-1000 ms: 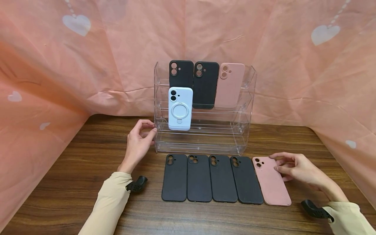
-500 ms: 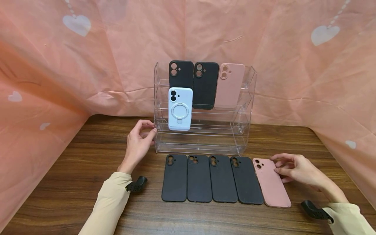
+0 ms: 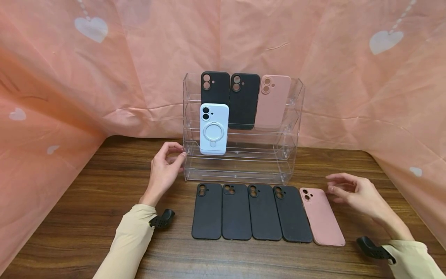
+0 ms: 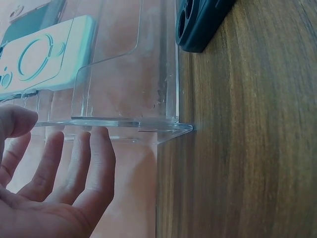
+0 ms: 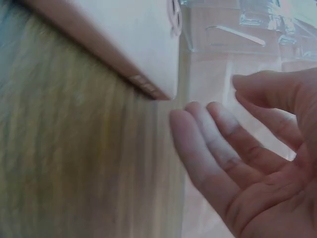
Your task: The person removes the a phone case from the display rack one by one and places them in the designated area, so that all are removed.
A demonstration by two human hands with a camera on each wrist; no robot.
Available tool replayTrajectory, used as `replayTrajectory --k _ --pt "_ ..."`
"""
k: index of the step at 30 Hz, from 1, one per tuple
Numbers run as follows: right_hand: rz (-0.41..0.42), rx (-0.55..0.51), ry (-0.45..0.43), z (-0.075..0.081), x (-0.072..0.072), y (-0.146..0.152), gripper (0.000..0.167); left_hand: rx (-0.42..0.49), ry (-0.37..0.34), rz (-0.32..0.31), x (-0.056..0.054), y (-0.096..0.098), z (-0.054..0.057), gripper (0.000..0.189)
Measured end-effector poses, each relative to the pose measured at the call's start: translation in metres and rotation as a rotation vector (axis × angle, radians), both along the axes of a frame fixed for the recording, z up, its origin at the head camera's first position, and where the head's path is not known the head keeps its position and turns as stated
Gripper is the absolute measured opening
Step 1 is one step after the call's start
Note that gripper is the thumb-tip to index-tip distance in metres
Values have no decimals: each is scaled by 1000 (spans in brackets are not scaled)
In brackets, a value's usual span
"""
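Note:
My left hand [image 3: 164, 170] is at the left side of a clear acrylic display rack [image 3: 240, 177]. Its fingertips [image 4: 101, 134] touch the side panel. Close to the upper right edge of a pink phone case [image 3: 323, 217], my right hand [image 3: 360, 195] hovers with loosely bent fingers and holds nothing. That case lies at the right end of a row, beside several black phone cases [image 3: 237, 213]. On the rack's top tier stand two black cases [image 3: 244, 104] and another pink case [image 3: 273, 102]. A white case [image 3: 213, 131] with a ring stands one tier lower.
The wooden table [image 3: 87, 209] carries the rack and the row of cases in front of it. A peach cloth [image 3: 156, 58] with white hearts hangs around the back and sides. A black strap piece [image 3: 374, 248] sits at the right wrist.
The pink case on the table slid slightly toward the person, then my right hand let go and rose up and right, away from it. My left hand stayed at the rack.

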State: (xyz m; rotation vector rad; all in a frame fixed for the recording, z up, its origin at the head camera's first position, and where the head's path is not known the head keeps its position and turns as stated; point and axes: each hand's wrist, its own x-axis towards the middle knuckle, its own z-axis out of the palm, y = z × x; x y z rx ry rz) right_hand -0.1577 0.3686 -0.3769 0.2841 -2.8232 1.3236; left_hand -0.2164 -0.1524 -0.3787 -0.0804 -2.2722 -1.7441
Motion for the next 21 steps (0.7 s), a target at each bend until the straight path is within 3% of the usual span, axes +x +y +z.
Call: replayTrajectory --k 6,11,17,21 --pt "-28 -63 173 10 -5 -9 32 -6 -9 -1 0 1 1 22" --pt "-50 -185 280 23 -9 -24 35 -3 -9 0 1 1 1 22" --pt "9 -407 367 34 -15 -49 34 -2 -6 -1 0 0 0 21" --pt "37 -462 396 39 -18 -64 36 -9 0 -1 -1 0 0 21"
